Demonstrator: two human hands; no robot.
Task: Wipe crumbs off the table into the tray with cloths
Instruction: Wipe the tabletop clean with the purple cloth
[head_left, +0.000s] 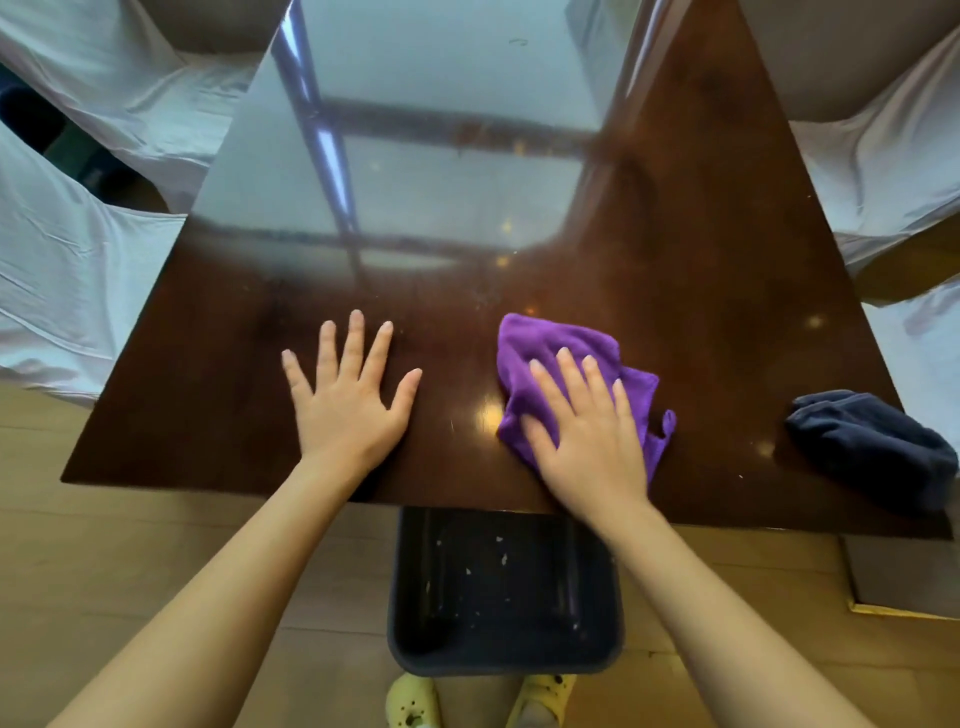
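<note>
A: Left hand (350, 400)?
B: Flat on the bare table (701, 291), palm down, fingers (356, 338) spread wide apart. Touching only the wood, holding nothing.

A: Right hand (587, 431)?
B: Pressed palm down on the purple cloth (550, 348), fingers straight and a little apart, lying on top rather than curled around. Not clenched; flattening the cloth against the table close to the near edge.

A: Cloth position?
B: Bunched under and ahead of the right hand, a fold sticking out to the right. Second cloth, dark blue (872, 447), heaped at the near right corner, well apart from both hands, untouched.

A: Tray (415, 597)?
B: Dark, on the floor just below the near edge, between the forearms, far end tucked under the tabletop. Pale crumbs (503, 558) scattered inside. Fine specks also on the table beyond the purple cloth.
</note>
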